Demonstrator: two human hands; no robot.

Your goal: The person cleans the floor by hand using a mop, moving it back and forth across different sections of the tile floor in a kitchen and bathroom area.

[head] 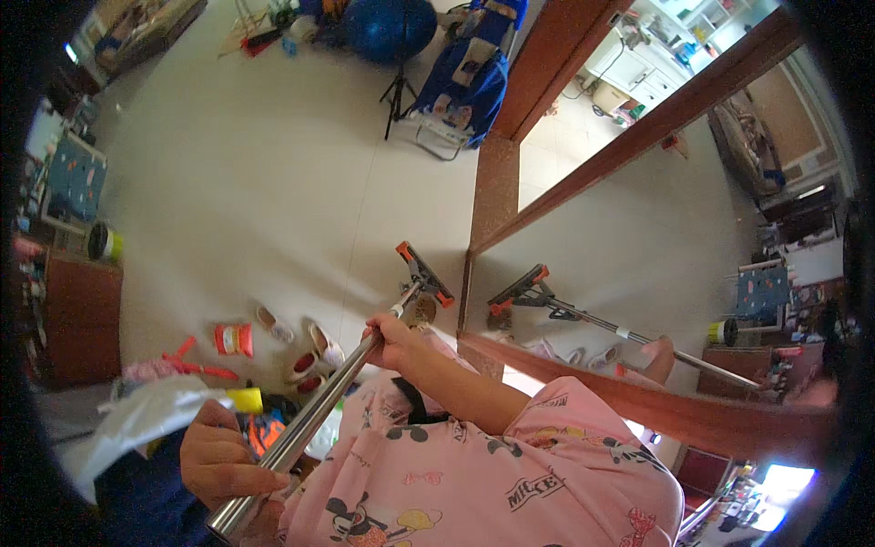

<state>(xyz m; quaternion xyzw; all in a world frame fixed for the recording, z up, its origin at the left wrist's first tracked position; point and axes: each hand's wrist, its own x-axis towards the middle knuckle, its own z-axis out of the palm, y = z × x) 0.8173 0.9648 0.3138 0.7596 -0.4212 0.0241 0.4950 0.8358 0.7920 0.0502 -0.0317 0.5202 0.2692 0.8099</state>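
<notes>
A mop's metal pole (321, 383) slants across my front, from lower left up to the middle. My right hand (391, 342) grips it partway along. Around the pole's upper end, near my body, my left hand (232, 461) is wrapped. The mop head (425, 275), grey with orange ends, is at the far end beside a wood-framed mirror panel (615, 225); whether it touches the floor I cannot tell. A reflection of the mop and my hand shows in the panel. One brown slipper (424, 309) is partly visible just below the mop head.
Several shoes (316, 352) and a red packet (234, 340) lie on the tiled floor (273, 171). A white plastic bag (150, 410) is at lower left. Farther off are a blue exercise ball (389, 27), a black tripod (396, 96) and a blue folding chair (461, 89). A brown cabinet (82, 314) stands left.
</notes>
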